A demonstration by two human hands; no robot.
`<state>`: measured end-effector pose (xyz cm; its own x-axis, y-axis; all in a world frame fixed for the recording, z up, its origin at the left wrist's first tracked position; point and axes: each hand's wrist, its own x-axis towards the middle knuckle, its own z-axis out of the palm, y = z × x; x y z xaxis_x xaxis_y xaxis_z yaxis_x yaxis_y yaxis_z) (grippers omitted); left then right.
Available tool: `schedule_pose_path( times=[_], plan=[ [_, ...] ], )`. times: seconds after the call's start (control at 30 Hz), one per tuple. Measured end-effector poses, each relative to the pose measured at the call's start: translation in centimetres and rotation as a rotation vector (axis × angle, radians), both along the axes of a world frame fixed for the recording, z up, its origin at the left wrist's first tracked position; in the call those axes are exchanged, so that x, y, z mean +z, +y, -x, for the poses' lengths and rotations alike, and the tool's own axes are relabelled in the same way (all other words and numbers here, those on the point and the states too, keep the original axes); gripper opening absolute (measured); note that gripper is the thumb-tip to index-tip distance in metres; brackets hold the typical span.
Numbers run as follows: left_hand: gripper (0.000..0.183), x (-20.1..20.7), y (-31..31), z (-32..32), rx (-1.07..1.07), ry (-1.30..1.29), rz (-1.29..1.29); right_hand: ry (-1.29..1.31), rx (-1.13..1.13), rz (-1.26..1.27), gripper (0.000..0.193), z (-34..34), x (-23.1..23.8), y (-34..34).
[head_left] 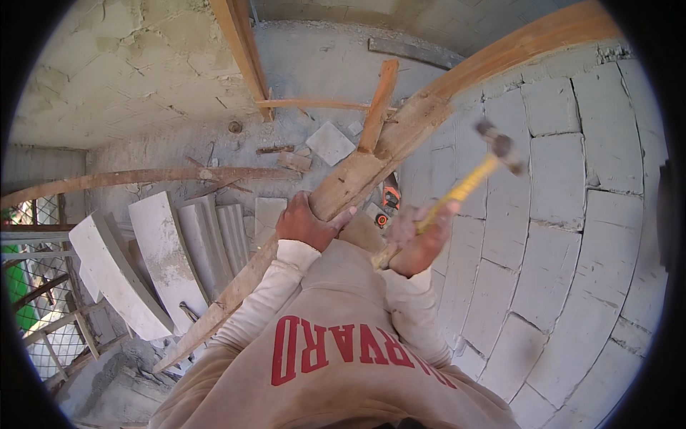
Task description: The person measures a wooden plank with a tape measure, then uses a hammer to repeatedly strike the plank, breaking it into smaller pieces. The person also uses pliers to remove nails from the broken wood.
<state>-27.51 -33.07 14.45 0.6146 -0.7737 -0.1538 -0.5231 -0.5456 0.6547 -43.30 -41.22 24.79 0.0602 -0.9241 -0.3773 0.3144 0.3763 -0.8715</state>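
Note:
A long wooden plank [350,179] runs slantwise across the view, from the lower left up to the right. My left hand [309,219] is wrapped over it, fingers on the far edge and thumb on the near side. A short wooden piece [379,107] stands up from the plank beyond that hand. In my right hand [421,239] is a hammer [464,180] with a yellow handle, gripped low. Its dark head is raised to the right of the plank, apart from it and slightly blurred.
A block wall [550,236] rises close on the right. Pale blocks [168,243] lean together at the left, near a curved board [150,177]. A tape measure [381,220] and an orange-and-black tool [391,193] lie beyond my right hand. An upright timber [243,57] stands ahead amid rubble.

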Motion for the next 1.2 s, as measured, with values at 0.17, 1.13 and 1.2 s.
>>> schedule_pose_path(
  times=[0.17,1.13,1.2],
  plan=[
    [0.088,0.6,0.9,0.3,-0.016,-0.001,-0.138,-0.011,0.316,-0.295,0.056,-0.2,5.0,-1.2],
    [0.092,-1.3,1.2,-0.6,-0.077,0.057,-0.136,0.265,0.439,-0.254,0.061,-3.3,-2.5,0.8],
    [0.092,-1.4,0.1,-0.7,-0.022,0.050,-0.081,0.051,0.447,-0.314,0.063,-4.1,1.7,0.2]
  ],
)
